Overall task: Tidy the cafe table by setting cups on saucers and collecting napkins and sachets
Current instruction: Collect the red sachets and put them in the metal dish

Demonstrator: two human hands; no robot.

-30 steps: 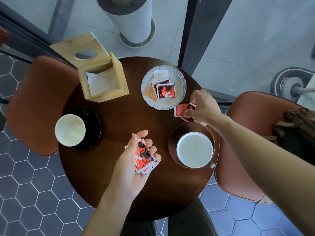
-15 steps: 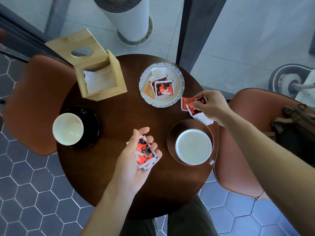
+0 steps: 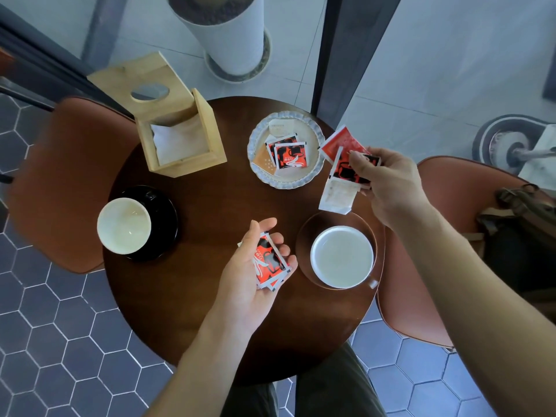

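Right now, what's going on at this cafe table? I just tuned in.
A person is gathering sachets. The right hand pinches a fan of several sachets lifted above the round table, beside the scalloped dish that already holds a few. The left hand lies palm up with a small stack of red sachets. Both cups sit on saucers: one on the black saucer, one on the brown saucer. Napkins sit in the wooden box.
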